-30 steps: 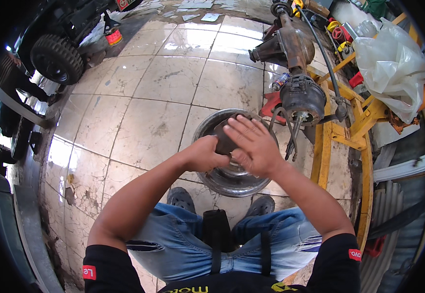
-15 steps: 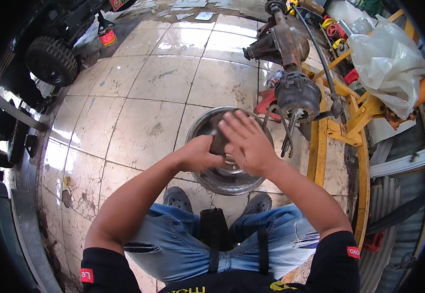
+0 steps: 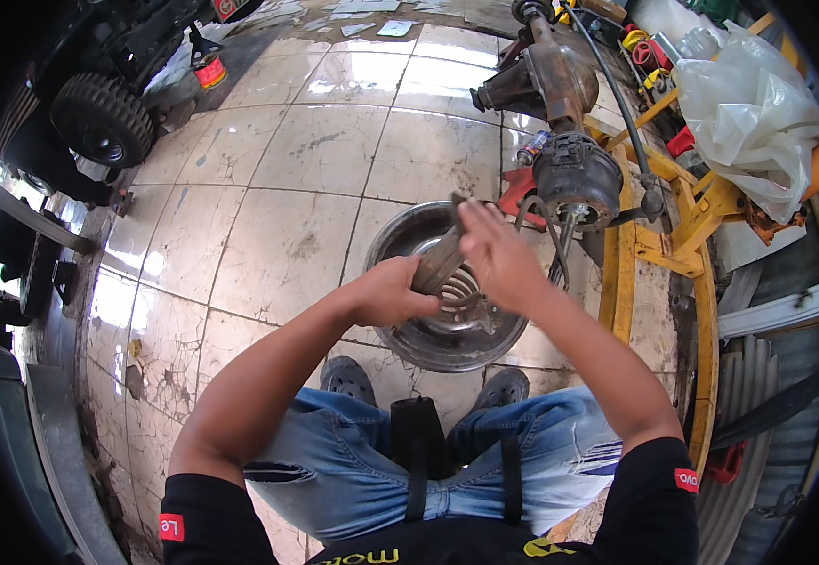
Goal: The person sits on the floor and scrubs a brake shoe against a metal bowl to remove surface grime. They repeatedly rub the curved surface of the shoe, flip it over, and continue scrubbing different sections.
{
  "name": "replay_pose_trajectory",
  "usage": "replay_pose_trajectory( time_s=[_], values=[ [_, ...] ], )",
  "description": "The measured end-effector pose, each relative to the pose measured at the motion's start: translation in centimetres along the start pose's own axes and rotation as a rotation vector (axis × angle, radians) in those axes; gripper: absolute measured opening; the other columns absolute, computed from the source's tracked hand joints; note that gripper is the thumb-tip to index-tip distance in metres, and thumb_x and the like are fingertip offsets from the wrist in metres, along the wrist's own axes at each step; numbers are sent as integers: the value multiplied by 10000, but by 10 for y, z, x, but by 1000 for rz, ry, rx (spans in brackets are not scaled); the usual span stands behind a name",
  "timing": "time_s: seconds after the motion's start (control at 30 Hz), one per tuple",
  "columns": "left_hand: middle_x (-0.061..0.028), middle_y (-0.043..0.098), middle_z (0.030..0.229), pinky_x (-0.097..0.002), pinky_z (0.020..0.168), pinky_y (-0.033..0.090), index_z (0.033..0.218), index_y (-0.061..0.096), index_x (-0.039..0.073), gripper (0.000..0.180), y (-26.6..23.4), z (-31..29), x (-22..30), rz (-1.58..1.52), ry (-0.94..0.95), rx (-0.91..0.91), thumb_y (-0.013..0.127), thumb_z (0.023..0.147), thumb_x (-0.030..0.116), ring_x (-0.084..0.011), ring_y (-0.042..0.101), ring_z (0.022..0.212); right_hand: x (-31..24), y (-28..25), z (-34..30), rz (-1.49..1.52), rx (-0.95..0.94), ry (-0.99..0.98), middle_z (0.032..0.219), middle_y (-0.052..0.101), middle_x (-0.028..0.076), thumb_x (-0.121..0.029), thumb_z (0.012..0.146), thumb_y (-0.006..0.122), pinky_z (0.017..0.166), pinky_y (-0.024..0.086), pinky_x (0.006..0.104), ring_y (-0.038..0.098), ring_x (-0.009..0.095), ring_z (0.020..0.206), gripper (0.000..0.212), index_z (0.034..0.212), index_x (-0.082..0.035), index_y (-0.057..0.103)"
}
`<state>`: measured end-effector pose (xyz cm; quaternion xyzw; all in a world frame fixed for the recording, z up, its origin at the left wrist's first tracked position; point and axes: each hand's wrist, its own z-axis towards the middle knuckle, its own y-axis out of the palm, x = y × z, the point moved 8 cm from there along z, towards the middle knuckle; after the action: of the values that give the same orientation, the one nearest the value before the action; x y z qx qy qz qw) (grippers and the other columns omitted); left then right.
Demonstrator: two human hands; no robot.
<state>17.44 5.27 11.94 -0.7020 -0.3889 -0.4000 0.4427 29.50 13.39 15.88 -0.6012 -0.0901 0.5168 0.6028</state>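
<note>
A dark grey-brown, slab-like piece (image 3: 441, 264) is held at a slant above a round, shiny metal basin (image 3: 447, 356) on the floor. The left hand (image 3: 391, 292) pinches its lower end between thumb and fingers. The right hand (image 3: 501, 259) lies alongside the upper end, fingers straight and close together; I can't tell how firmly they press. Pale coiled rings (image 3: 458, 287) show beneath. To the right, a rusty brown metal axle (image 3: 565, 89) stretches away beside a yellow metal frame (image 3: 617, 292).

The tiled floor (image 3: 315, 226) (cracked, shiny) bears a round metal basin (image 3: 452, 352).
</note>
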Motion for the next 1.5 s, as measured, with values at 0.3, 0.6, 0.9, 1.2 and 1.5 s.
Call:
replay_pose_trajectory(
  time_s=[0.3,0.6,0.9,1.2,1.5],
  values=[
    [-12,649,890,-280,704,489,1054,610,2,271,0,4,-5,-21,6,-52,664,825,135,-88,577,799,11,5,1,-11,-12,-18,1499,436,164,-532,1025,334,1182,252,461,366,341,1414,634,1397,-52,514],
    [-21,662,891,-293,732,499,1063,610,7,284,-3,3,-4,-2,82,-17,661,808,121,-103,589,806,-8,7,5,-33,-87,-164,1485,453,164,-559,1010,361,1185,244,468,373,349,1405,666,1428,-54,476],
    [-39,674,872,-301,722,506,1054,624,-2,299,-4,1,-4,86,-11,-10,676,815,170,-108,598,791,-19,2,-1,-23,-70,-244,1491,446,164,-564,1017,341,1185,248,453,357,374,1411,682,1426,-35,470],
    [-53,671,855,-295,692,500,1059,622,-17,356,-4,-1,-7,171,-44,-28,710,828,239,-101,604,781,-29,7,-9,-201,-62,-353,1507,421,179,-526,1007,405,1177,251,478,339,331,1433,643,1430,-46,473],
    [-41,669,884,-288,697,497,1103,608,-6,435,-1,-4,-19,51,-119,-33,752,853,318,-102,600,786,-10,4,-3,-73,-59,-150,1509,406,190,-570,1000,391,1149,303,473,338,416,1410,703,1442,-26,437]
  ],
)
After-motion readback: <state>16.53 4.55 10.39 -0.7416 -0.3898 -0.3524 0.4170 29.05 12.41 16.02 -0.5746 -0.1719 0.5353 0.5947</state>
